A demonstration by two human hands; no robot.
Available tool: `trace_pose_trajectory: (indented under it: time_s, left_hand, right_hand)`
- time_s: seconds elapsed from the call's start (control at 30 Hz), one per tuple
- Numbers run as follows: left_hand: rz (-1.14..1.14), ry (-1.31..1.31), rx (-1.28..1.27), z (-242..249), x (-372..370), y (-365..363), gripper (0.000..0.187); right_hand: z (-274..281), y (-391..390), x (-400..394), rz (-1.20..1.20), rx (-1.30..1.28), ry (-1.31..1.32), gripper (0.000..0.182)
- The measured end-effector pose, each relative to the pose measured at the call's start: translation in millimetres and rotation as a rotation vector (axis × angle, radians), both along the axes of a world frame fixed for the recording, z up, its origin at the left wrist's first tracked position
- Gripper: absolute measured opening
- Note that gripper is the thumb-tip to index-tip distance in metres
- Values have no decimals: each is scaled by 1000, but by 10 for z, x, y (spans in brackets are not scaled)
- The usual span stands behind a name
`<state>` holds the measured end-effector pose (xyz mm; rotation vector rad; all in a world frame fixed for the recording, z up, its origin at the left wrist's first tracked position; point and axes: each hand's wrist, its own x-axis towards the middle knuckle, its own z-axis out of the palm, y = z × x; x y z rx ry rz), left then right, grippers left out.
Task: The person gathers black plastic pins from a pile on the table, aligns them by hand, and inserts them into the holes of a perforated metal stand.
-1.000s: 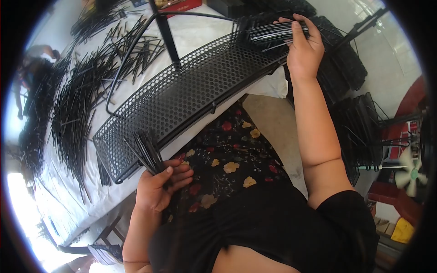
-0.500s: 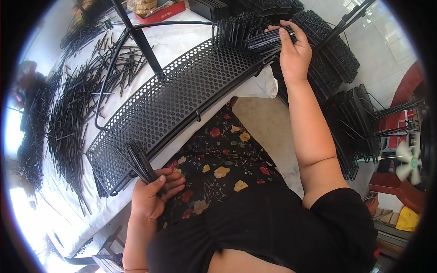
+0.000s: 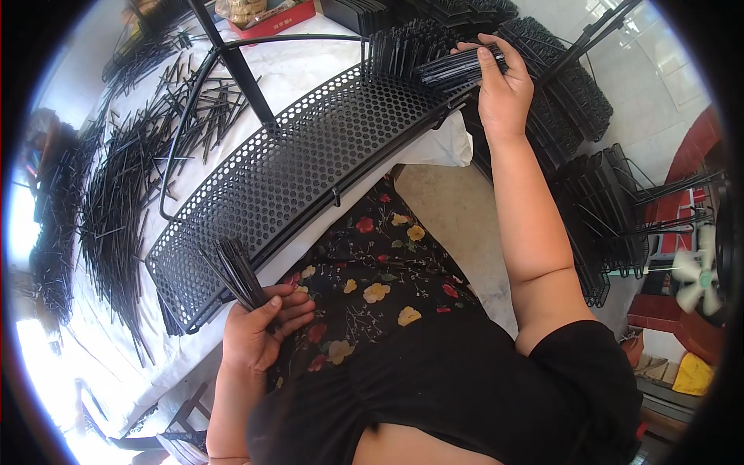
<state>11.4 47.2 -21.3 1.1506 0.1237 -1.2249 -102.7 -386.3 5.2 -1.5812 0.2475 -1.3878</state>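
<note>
My left hand [image 3: 263,322] is closed round a small bundle of thin black sticks [image 3: 239,271], its thumb on top and the ends pointing up and away over a rack. That rack is a long, curved black perforated metal shelf [image 3: 287,155] lying across the table. At its far right end my right hand [image 3: 502,81] grips a bundle of black sticks [image 3: 457,71], thumb on the near side. The bundle lies tilted against upright black sticks [image 3: 403,50] packed at that end. Parts of both bundles are hidden by my fingers.
Loose black sticks [image 3: 124,201] cover the white-clothed table [image 3: 318,53] on the left. A red box [image 3: 275,23] sits at the back. Stacked black racks [image 3: 597,209] stand on the right, with a fan [image 3: 695,275] beyond. A black post [image 3: 240,70] rises from the shelf.
Almost nothing differs. My right hand, still on its bundle, has shifted very slightly to the right; my left hand keeps its hold in the same place.
</note>
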Motion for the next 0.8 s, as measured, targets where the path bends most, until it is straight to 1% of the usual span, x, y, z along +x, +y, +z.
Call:
trace_pose_trajectory:
  time_s: [0.1,0.2,0.27,0.47,0.6,0.7,0.8]
  left_hand:
    - [6,5,8,3,1,9,28]
    - [2,9,-8,-15,9,23,28]
    - [4,11,-5,-29,11,22,27]
    - [6,13,-1,-21,5,8,27]
    - [3,9,-2,-24,14,12,27]
    - [9,11,20,1,7,-4,26]
    - [-1,12,10,-19,14,7,26]
  right_hand:
    - [25,53,-20,10,36,15,17]
    - [30,70,-20,-9,-15,75,17]
    - [27,68,-10,-54,-112,136,17]
    - [60,79,41,75,-44,63,18]
    - [21,75,54,59,-101,63,18]
    - [-12,79,64,35,-95,105,18]
    - [-12,62,67,4,-154,165,17]
